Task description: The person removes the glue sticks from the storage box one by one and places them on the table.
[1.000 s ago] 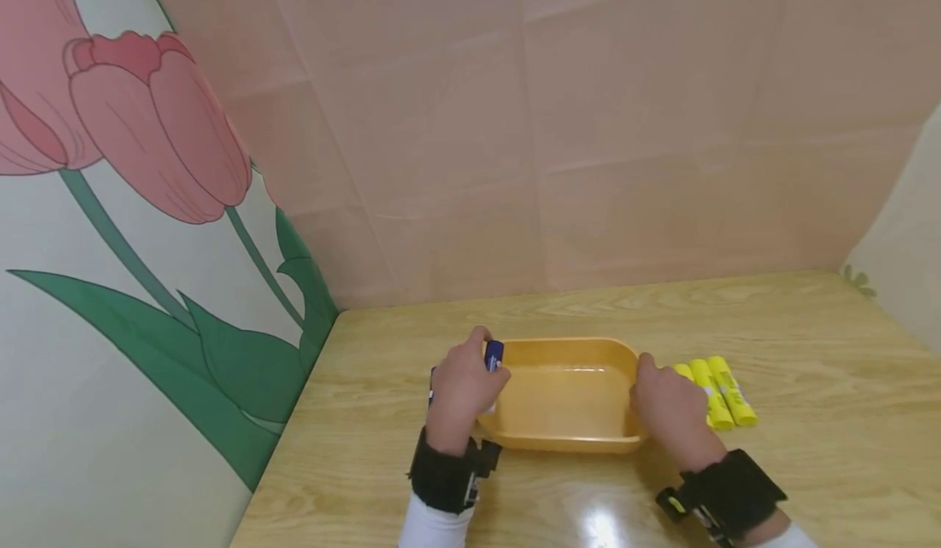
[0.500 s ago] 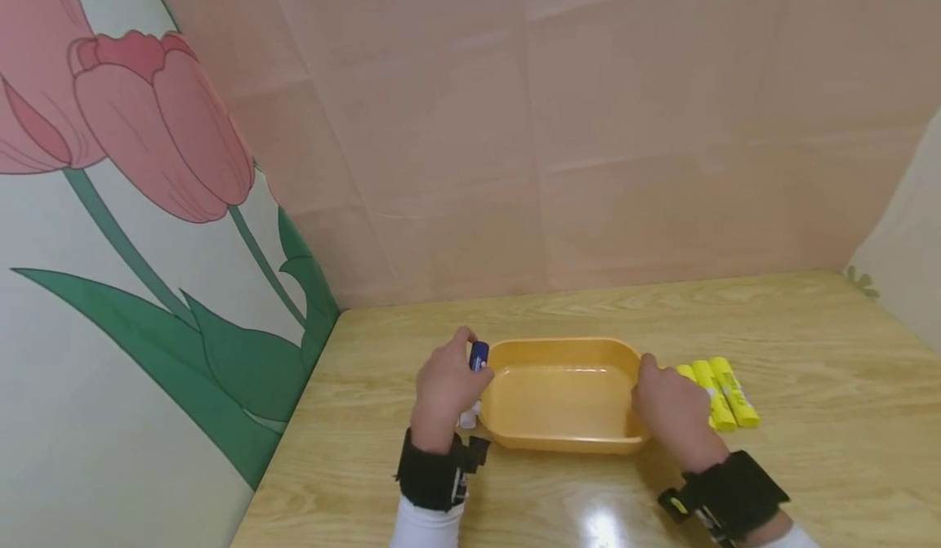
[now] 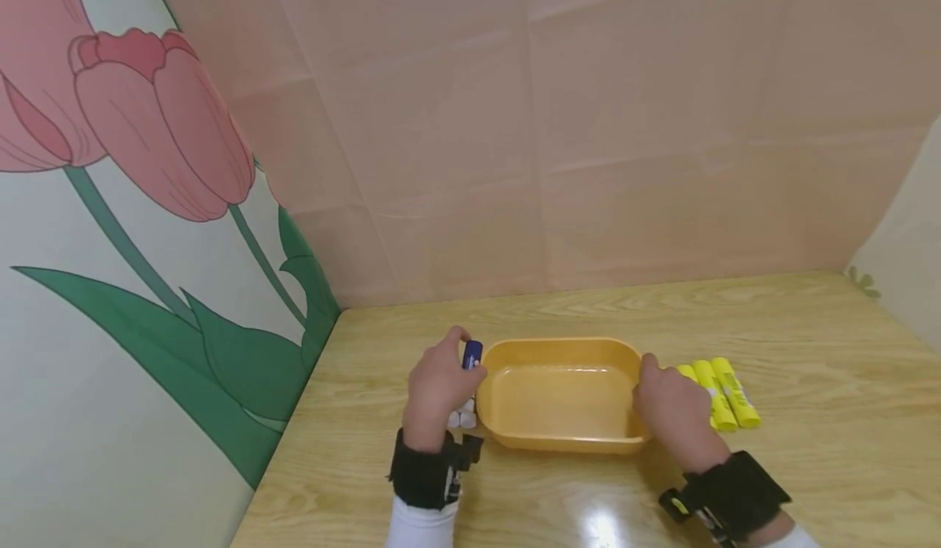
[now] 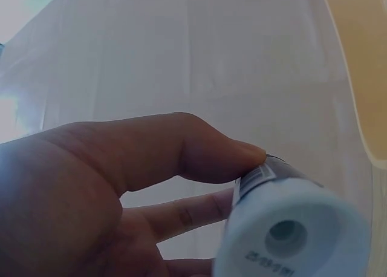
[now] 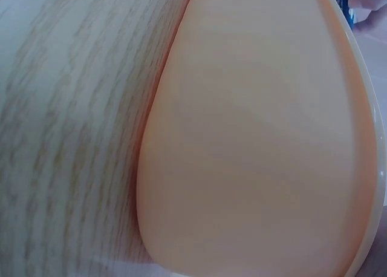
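Note:
In the head view my left hand (image 3: pixel 441 380) pinches a dark-blue glue stick (image 3: pixel 473 354) just left of the orange tray (image 3: pixel 562 442). The left wrist view shows its white base (image 4: pixel 290 244) facing the camera, with a round hole in it and the thumb across its side. Two white ends (image 3: pixel 461 419) show below that hand in the head view, close to the tray's left side. My right hand (image 3: pixel 672 405) grips the tray's right rim, its fingers mostly hidden. Nothing lies inside the tray.
Several yellow tubes (image 3: pixel 724 393) lie side by side on the wooden table (image 3: pixel 823 368), just right of my right hand. A pinkish sheet (image 3: pixel 588 164) hangs behind the table, and a tulip-patterned wall (image 3: pixel 162 246) rises at the left.
My left hand has moved left with the glue stick, from over the tray's left rim to beside it. White ends have come into view beneath it. My right hand stays on the tray.

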`<action>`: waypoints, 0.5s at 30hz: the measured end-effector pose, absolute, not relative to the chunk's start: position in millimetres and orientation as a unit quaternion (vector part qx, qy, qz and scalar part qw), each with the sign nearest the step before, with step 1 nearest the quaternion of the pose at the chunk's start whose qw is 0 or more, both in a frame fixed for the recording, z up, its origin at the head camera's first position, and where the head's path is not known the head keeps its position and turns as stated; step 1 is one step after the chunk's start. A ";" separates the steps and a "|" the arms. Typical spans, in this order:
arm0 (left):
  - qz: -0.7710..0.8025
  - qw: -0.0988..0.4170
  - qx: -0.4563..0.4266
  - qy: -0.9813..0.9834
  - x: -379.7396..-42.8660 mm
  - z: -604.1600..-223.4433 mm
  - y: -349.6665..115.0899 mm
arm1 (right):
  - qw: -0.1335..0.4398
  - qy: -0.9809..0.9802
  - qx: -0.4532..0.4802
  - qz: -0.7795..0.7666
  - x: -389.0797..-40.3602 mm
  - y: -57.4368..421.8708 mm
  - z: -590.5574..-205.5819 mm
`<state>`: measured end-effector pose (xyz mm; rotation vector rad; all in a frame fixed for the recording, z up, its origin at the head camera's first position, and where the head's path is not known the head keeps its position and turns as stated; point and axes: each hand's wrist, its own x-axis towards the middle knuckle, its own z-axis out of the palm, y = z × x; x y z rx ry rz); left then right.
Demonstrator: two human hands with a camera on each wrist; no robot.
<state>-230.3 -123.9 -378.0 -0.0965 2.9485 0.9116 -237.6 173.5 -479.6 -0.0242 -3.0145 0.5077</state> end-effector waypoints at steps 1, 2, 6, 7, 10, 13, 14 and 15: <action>0.295 0.027 -0.032 0.955 -230.4 -378.3 -125.1 | 0.041 -0.985 -0.008 0.167 -237.6 173.3 -479.4; 0.295 0.027 -0.034 0.955 -230.6 -378.8 -126.4 | 0.040 -0.985 -0.008 0.167 -237.6 173.2 -479.1; 0.293 0.022 -0.044 0.955 -232.1 -381.1 -132.7 | 0.037 -0.985 -0.007 0.166 -237.4 172.7 -478.5; 0.294 0.021 -0.047 0.954 -232.5 -381.5 -134.5 | 0.037 -0.986 -0.007 0.165 -237.3 172.6 -478.4; 0.297 0.017 -0.053 0.953 -233.6 -382.0 -139.6 | 0.036 -0.986 -0.009 0.164 -237.9 172.8 -478.7; 0.297 0.012 -0.060 0.953 -234.6 -382.3 -145.2 | 0.035 -0.986 -0.011 0.164 -238.5 173.2 -479.1; 0.295 0.010 -0.064 0.953 -235.1 -382.7 -147.0 | 0.036 -0.986 -0.011 0.164 -238.8 173.4 -479.5; 0.293 0.010 -0.068 0.954 -235.8 -383.4 -149.1 | 0.037 -0.986 -0.012 0.164 -238.9 173.6 -479.9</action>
